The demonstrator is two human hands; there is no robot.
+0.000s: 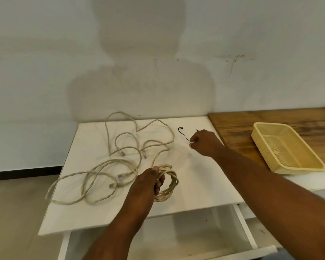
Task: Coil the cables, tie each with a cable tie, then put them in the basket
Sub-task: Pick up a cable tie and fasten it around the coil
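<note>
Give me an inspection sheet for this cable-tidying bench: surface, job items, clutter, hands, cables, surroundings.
Surface: white tabletop, beside a wooden board.
Job's things: coiled cable, no tie on it; black cable tie; yellow basket on the board, nothing seen inside.
Clutter: nothing seen.
Hands: left hand grips the coil; right hand pinches the cable tie.
Cables: loose cables sprawl uncoiled on the tabletop's left, connectors showing.
Surroundings: pale wall with the person's shadow; floor at left.

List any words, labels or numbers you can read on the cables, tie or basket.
No text can be read in this view.
No print shows on the coiled cable in the left hand.
The loose cables' plugs are too small to tell.
The black cable tie pinched by the right hand looks plain.
The yellow basket shows no label.
</note>
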